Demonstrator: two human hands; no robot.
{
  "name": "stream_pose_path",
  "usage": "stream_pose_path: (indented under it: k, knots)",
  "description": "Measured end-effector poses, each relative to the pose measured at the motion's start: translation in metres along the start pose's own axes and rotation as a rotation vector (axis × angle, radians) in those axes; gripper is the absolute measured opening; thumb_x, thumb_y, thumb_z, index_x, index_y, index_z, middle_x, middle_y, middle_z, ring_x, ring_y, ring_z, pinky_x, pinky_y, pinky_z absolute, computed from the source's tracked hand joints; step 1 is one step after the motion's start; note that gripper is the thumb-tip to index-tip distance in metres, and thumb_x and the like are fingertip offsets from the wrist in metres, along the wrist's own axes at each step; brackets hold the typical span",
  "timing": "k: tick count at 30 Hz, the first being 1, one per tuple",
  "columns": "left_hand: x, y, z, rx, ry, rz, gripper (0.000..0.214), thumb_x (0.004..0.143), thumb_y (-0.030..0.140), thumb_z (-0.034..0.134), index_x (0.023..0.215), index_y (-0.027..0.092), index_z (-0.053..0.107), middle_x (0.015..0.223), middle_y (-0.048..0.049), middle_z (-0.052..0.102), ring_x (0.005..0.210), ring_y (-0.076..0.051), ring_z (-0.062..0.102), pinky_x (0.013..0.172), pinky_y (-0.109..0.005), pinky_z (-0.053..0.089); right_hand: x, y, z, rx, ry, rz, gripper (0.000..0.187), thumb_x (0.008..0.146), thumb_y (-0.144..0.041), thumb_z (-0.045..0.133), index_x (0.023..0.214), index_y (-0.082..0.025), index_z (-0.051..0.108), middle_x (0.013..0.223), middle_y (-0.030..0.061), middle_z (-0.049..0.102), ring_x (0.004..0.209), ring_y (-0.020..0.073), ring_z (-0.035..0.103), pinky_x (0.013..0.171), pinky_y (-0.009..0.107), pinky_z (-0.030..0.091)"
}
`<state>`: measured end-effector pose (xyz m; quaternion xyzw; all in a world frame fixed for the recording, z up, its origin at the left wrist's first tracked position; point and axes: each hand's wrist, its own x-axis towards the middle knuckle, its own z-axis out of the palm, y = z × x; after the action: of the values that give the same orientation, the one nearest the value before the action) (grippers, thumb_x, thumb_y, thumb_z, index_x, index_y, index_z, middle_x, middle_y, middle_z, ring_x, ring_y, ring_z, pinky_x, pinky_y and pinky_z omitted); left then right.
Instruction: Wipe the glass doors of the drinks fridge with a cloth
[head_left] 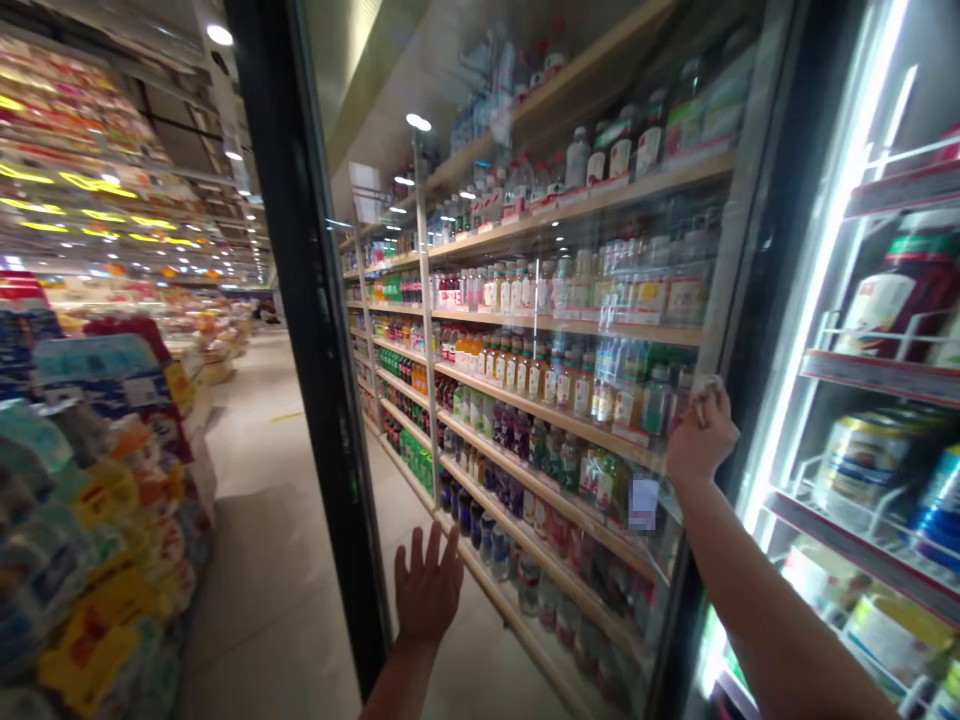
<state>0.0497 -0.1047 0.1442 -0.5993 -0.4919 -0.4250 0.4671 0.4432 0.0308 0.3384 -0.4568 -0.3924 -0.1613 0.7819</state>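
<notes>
A glass cooler door (330,330) with a black frame stands open in front of me. My left hand (429,588) is at the lower left of the pane, fingers spread and palm toward the glass; whether it touches cannot be made out. Toward the pane's right side, my right hand (703,435) is closed on a small crumpled whitish cloth (706,388) at the glass. Its exact material is unclear. Below that hand a small pale label (643,502) shows on the pane.
Shelves of bottles (517,385) show in the glass. At right, a lit cooler holds bottles (892,290) and cans (862,460) on wire-fronted shelves (885,378). Left of the door are stacked packaged goods (105,560) beside an aisle floor (262,480).
</notes>
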Motion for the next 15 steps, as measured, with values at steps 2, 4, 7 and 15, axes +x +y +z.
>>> stream_pose_path:
  k: [2, 4, 7, 15]
  knots:
    - [0.0, -0.001, -0.001, 0.023, -0.002, 0.024, 0.07, 0.097, 0.016, 0.057, 0.158, 0.026, 0.024, 0.161, -0.0073, 0.029, 0.153, -0.026, 0.013, 0.128, -0.048, 0.009, -0.003, -0.013, 0.004, -0.009, -0.003, -0.002, 0.047, 0.09, -0.032, 0.049, 0.127, -0.01, 0.068, 0.14, 0.0189, 0.059, 0.122, 0.0297, 0.061, 0.106, 0.051, 0.045]
    - [0.001, -0.001, -0.001, 0.033, 0.002, 0.035, 0.071, 0.096, 0.015, 0.058, 0.158, 0.025, 0.025, 0.161, -0.0074, 0.028, 0.153, -0.026, 0.013, 0.128, -0.048, 0.01, -0.022, -0.033, 0.006, 0.002, -0.044, -0.069, 0.045, 0.093, -0.03, 0.047, 0.13, -0.011, 0.066, 0.143, 0.0177, 0.057, 0.125, 0.0283, 0.059, 0.108, 0.051, 0.043]
    - [0.003, 0.0, -0.001, 0.004, 0.024, 0.011, 0.067, 0.098, 0.018, 0.055, 0.158, 0.025, 0.026, 0.161, -0.0074, 0.029, 0.153, -0.025, 0.015, 0.128, -0.048, 0.011, -0.075, -0.063, 0.004, 0.022, -0.228, -0.341, 0.043, 0.096, -0.023, 0.043, 0.134, -0.016, 0.063, 0.145, 0.0132, 0.056, 0.128, 0.0248, 0.056, 0.109, 0.05, 0.042]
    - [0.002, 0.0, 0.0, 0.002, 0.026, -0.003, 0.066, 0.099, 0.02, 0.055, 0.158, 0.026, 0.026, 0.157, -0.0083, 0.038, 0.153, -0.025, 0.016, 0.127, -0.048, 0.013, -0.097, -0.093, 0.009, 0.119, -0.459, -0.884, 0.047, 0.092, -0.008, 0.044, 0.131, -0.023, 0.066, 0.137, 0.0038, 0.064, 0.121, 0.021, 0.054, 0.102, 0.04, 0.048]
